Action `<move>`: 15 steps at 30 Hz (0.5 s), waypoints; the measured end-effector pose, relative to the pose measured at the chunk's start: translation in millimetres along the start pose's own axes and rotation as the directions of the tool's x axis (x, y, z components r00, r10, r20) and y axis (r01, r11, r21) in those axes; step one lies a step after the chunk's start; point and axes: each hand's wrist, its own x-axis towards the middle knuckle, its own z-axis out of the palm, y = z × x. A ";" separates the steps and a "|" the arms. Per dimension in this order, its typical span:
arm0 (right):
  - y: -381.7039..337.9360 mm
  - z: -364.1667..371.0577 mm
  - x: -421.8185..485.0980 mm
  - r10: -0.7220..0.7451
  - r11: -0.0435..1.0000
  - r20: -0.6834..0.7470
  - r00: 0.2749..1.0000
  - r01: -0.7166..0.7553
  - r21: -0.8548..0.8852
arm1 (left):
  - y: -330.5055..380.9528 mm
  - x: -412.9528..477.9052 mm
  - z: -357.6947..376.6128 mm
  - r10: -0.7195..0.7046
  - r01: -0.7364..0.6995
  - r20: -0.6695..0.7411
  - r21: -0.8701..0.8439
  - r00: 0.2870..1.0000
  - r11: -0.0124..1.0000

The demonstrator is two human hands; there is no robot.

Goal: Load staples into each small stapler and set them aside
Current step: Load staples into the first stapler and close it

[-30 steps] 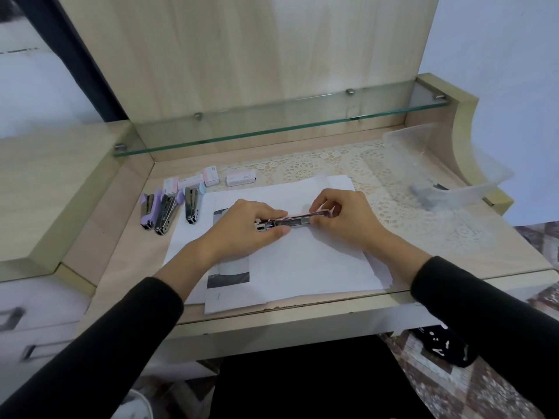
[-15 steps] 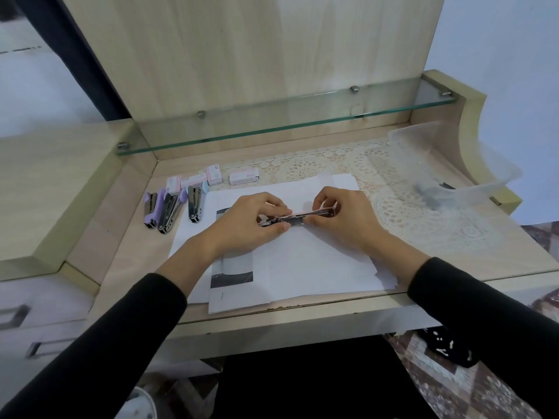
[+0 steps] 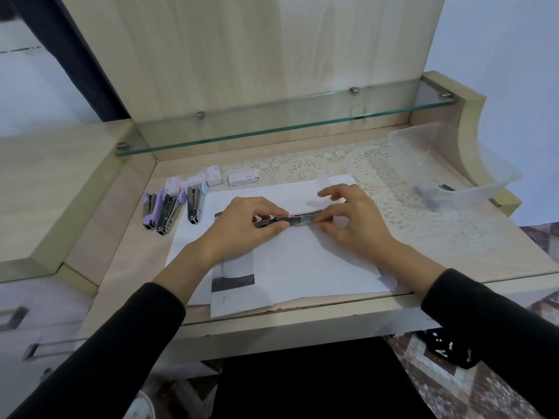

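Observation:
A small stapler (image 3: 298,220), opened out flat with its metal rail showing, lies crosswise on white paper (image 3: 302,267) at the desk's middle. My left hand (image 3: 242,228) grips its left end with thumb and fingers curled round it. My right hand (image 3: 354,222) pinches the rail's right end with thumb and forefinger, the other fingers spread above. Three more small staplers lie at the back left: a purple one (image 3: 148,211), an opened purple one (image 3: 169,214) and a pale blue one (image 3: 194,202). Several pink staple boxes (image 3: 211,176) sit behind them.
A clear plastic container (image 3: 453,167) stands at the back right on a lace mat (image 3: 390,207). A glass shelf (image 3: 281,128) runs above the desk's back. Drawers with handles are at the lower left.
My right hand's outer fingers have lifted and spread while its thumb and forefinger stay on the rail. The stapler sits in the same spot; the camera view shifted slightly.

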 end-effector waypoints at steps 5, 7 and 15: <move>-1.3 2.5 -4.2 -0.024 0.998 0.017 1.000 0.025 -0.052 | 1.4 0.0 2.9 -0.001 0.000 -0.028 -0.020 1.000 1.000; -4.4 2.1 -5.0 -0.041 0.996 0.040 0.998 0.044 -0.081 | 1.8 0.8 3.5 -0.005 0.004 -0.039 -0.018 0.999 1.000; -6.5 6.1 -2.4 -0.157 0.968 0.153 0.976 0.183 -0.170 | 1.4 3.0 4.6 -0.001 0.002 -0.055 0.008 0.998 1.000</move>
